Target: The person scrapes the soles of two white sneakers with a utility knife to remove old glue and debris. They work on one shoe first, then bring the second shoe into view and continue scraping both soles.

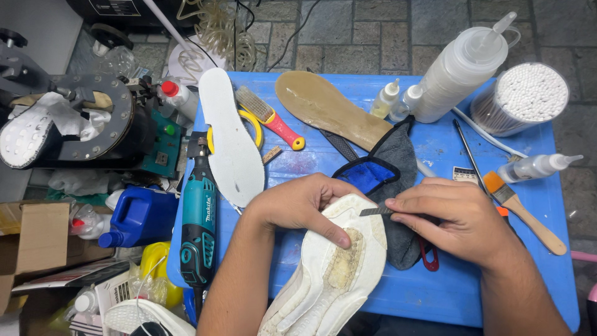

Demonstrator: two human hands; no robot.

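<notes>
Left hand [298, 205] clamps a white shoe [333, 274] sole-up over the near edge of the blue table [435, 286], fingers wrapped across the toe end, thumb pressed flat on the sole beside a yellowish patch of old glue [348, 258]. Right hand [457, 218] pinches a thin metal blade [375, 211] between thumb and fingertips, blade tip touching the sole rim just above the patch (can't tell from this view if the edge is under the rubber or only resting on it).

Judgement on doing this step well: keep the blade low and nearly flat to the sole so it lifts glue without gouging. Stroke away from the left thumb, which sits close to the blade path. Short strokes, shoe held steady against the table edge. The left grip looks firm enough; shifting the thumb a bit further from the patch would be safer.

Around: grey cloth [398, 162] with blue lining just behind the shoe, partly under the right hand. White insole [233, 137] and brown insole [329, 109] further back, a teal rotary tool [199, 218] at the left table edge, a paintbrush [522, 208] to the right, a tub of cotton swabs [522, 96] at the far right corner.
</notes>
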